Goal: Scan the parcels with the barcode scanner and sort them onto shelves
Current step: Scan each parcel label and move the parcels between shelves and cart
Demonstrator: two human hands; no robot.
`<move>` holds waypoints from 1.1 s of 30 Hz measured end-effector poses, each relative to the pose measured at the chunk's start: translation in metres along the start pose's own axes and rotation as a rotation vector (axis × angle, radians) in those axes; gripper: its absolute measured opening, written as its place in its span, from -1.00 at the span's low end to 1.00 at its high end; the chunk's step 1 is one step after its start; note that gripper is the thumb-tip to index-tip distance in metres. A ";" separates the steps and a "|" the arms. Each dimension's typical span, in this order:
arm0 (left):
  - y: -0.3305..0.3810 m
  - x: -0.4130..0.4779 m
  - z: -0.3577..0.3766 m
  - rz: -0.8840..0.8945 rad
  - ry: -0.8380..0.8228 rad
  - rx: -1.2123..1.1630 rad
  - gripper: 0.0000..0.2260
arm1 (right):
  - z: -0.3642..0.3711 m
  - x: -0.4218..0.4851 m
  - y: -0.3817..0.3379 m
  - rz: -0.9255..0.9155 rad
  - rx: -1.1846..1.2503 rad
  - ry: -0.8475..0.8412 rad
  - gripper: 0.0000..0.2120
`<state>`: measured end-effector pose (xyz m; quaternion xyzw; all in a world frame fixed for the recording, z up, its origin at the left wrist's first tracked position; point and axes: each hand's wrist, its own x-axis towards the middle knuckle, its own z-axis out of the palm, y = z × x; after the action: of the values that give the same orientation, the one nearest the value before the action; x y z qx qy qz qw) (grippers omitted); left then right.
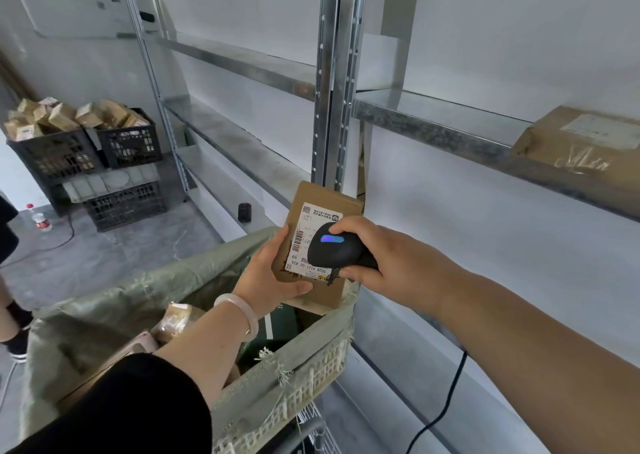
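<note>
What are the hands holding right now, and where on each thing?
The left hand grips the cardboard parcel by its left edge, thumb across the lower front. The right hand grips the black barcode scanner by its handle.

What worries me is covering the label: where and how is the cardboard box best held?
Probably grip the box by its lower left edge, coming from the left, as the left hand grips it. It is thin, and that side leaves the label free for the scanner in the right hand.
</note>
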<state>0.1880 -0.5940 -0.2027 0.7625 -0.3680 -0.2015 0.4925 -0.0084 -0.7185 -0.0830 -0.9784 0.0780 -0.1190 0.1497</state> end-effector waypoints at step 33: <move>-0.103 0.012 -0.090 -0.458 0.077 0.475 -0.19 | 0.131 0.098 0.006 0.122 0.216 -0.081 -0.49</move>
<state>0.2939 -0.5238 -0.2560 0.9260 -0.2046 -0.1867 0.2564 0.1181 -0.7064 -0.1855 -0.9540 0.1179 -0.0777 0.2643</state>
